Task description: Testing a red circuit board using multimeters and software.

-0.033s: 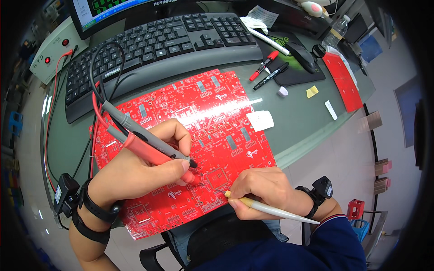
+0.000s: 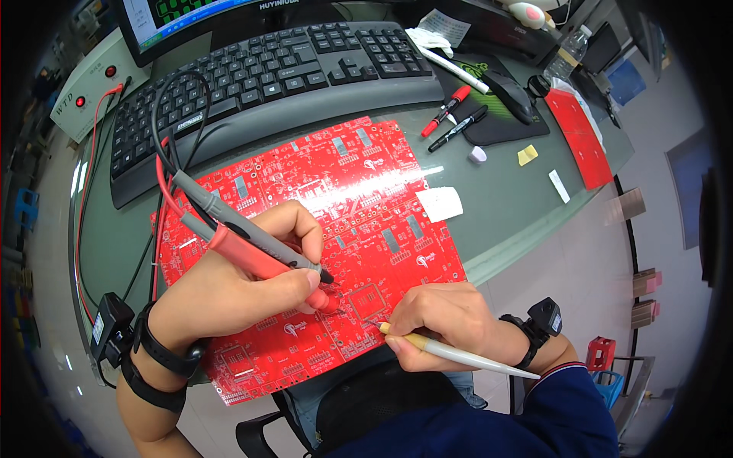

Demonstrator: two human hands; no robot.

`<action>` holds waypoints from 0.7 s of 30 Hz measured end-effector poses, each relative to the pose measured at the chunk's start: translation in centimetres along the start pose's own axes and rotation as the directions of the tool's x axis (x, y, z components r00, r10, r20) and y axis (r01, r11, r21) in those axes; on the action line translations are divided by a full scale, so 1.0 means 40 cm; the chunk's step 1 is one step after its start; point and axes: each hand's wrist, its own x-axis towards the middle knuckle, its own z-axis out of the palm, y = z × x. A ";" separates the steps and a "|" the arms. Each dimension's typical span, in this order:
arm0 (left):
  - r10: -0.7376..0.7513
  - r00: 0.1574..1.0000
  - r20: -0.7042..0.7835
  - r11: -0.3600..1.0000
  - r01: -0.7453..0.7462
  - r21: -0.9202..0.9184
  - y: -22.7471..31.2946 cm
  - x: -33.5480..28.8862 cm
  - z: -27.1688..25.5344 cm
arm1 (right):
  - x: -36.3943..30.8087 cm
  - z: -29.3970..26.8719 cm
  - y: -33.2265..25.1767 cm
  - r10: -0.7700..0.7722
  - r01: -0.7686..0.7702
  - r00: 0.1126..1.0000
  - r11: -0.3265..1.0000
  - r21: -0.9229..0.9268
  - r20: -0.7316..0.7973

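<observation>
Left hand (image 2: 225, 294) — grip closed round red probe (image 2: 248, 253) and grey probe (image 2: 229, 217), tips down at near middle of red circuit board (image 2: 351, 229). Right hand (image 2: 450, 317) — grip closed on white pen-like tool (image 2: 473, 357), tip by square outline (image 2: 368, 303); contact too small to tell. Board lies on tabletop (image 2: 504, 198), near keyboard (image 2: 252, 80). Nothing visibly shifted since preceding picture; work seems held steady at one spot.

Green tabletop (image 2: 504, 187), red circuit board (image 2: 359, 229), keyboard (image 2: 271, 84)
</observation>
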 end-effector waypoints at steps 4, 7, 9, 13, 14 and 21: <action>0.005 1.000 0.006 1.000 -0.005 0.002 0.001 0.003 -0.003 | 0.003 -0.012 -0.011 0.112 -0.113 0.994 0.990 0.085 0.014; -0.043 0.999 0.010 0.999 0.043 -0.013 0.018 0.004 -0.002 | 0.016 0.009 -0.005 -0.121 0.111 0.988 0.988 -0.111 -0.094; -0.024 1.000 0.014 1.000 0.024 0.007 0.016 -0.001 -0.002 | 0.009 -0.034 -0.036 -0.100 0.126 0.984 0.975 -0.181 0.146; 0.023 1.000 -0.017 1.000 -0.023 -0.006 0.029 -0.016 -0.007 | 0.016 -0.060 -0.051 -0.127 0.191 0.970 0.925 -0.329 0.205; 0.025 0.998 -0.051 0.998 -0.028 -0.051 0.039 -0.021 -0.008 | 0.024 -0.057 -0.061 -0.147 0.209 0.970 0.915 -0.344 0.196; 0.544 0.761 -0.353 0.718 -0.640 -0.274 0.093 -0.053 -0.129 | -0.005 0.041 -0.043 -0.317 0.358 0.929 0.634 -0.685 0.192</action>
